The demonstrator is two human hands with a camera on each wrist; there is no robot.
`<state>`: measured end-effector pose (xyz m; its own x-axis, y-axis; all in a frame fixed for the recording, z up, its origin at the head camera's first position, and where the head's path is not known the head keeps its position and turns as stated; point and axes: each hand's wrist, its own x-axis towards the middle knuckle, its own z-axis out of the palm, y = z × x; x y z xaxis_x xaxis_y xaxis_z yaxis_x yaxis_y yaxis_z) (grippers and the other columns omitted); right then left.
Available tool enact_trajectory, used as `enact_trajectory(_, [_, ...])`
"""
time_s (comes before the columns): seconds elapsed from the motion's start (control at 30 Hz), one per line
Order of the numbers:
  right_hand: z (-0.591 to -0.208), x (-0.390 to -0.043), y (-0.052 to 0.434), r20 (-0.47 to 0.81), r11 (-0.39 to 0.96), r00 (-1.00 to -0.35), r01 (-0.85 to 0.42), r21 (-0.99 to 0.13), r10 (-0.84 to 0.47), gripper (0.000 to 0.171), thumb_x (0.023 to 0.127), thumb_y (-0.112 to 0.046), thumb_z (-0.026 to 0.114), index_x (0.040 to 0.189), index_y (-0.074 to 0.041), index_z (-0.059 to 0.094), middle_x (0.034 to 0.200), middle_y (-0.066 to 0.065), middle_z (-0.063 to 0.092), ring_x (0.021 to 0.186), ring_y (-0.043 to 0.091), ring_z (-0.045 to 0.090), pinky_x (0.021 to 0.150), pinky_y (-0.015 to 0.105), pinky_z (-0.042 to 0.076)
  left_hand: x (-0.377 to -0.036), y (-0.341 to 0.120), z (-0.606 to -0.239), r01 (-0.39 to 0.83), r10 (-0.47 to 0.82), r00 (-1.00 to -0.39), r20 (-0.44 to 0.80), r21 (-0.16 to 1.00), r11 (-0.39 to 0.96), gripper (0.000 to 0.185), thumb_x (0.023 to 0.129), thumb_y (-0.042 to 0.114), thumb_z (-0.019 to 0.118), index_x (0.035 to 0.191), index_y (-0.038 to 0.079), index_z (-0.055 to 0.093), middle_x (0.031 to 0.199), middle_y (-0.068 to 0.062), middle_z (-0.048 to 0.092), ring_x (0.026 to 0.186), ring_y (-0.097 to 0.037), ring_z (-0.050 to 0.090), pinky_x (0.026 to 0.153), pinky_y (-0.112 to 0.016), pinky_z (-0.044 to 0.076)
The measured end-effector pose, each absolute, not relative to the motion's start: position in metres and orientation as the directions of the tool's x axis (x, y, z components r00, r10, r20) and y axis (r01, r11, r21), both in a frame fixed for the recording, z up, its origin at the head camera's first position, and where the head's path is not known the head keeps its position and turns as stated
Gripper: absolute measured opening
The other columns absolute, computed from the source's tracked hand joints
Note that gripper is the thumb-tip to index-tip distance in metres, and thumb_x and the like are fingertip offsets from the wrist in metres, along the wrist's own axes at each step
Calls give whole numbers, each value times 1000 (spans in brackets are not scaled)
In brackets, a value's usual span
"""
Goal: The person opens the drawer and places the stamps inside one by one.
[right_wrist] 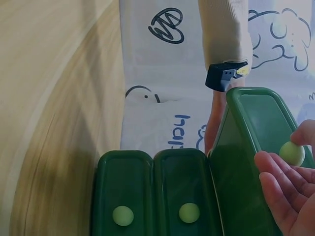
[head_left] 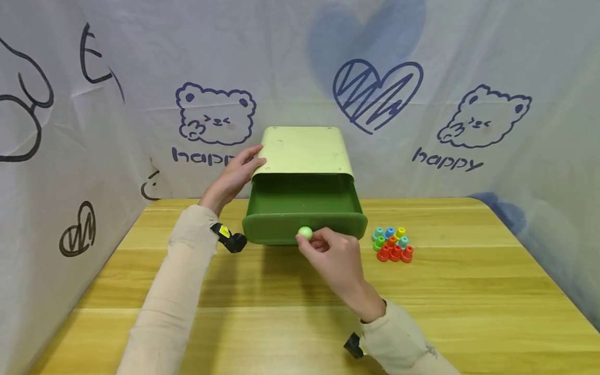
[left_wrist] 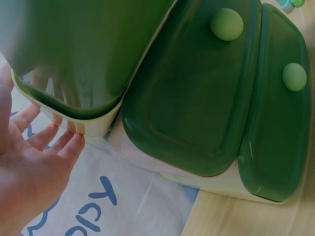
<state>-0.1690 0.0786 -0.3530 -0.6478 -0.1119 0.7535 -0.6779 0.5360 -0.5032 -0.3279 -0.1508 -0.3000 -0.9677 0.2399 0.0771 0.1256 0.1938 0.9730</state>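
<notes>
A cream cabinet (head_left: 304,148) with green drawers stands at the back of the table. Its top drawer (head_left: 269,229) is pulled out toward me, and the part of its inside that shows holds nothing. My right hand (head_left: 335,260) pinches the round, pale green knob (head_left: 304,232) on that drawer's front between thumb and fingers. Against the cabinet's left side and upper edge rests my left hand (head_left: 234,174), its fingers extended along the wall. The left wrist view shows the middle drawer (left_wrist: 187,98) and the bottom drawer (left_wrist: 275,113) pushed in below the top one.
Several small coloured plastic pegs (head_left: 392,245) stand grouped on the wooden table (head_left: 469,286), right of the cabinet. A white cloth (head_left: 290,62) with drawn bears and hearts hangs close behind the cabinet and along both sides.
</notes>
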Motion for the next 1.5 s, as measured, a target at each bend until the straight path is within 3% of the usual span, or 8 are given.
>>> enact_trajectory(0.87, [-364,-163,84,708,552,-689,-654,-517,-153,19,78,-21,82,72,-6,71,64,-2,66,55,3,59,52,16,50,-328,-152,-302,123,252,-965,78,978,170,62,101,27,49,154,9,22,159,-10,16,144,-24,17,115,-39,23])
enact_trajectory(1.2, [-367,-148,109,794,489,-588,-743,-457,-152,6,81,-8,75,79,-2,72,68,1,68,56,7,60,51,17,51,-325,-154,-296,93,259,-965,38,975,202,59,100,24,52,153,10,27,158,-11,17,143,-27,19,116,-43,21])
enact_trajectory(1.43, [-359,-143,147,847,450,-528,-774,-447,-67,9,87,-5,68,79,-1,72,67,3,67,55,9,59,53,14,50,-324,-153,-296,90,260,-965,40,979,183,61,101,24,51,154,10,24,159,-11,16,144,-25,17,116,-42,20])
enact_trajectory(1.5, [-359,-147,161,842,467,-539,-751,-468,-22,10,87,-1,67,77,-1,71,64,4,65,54,7,55,50,13,46,-324,-154,-296,87,260,-965,39,981,175,61,101,24,51,154,9,23,159,-11,16,144,-25,17,116,-41,21])
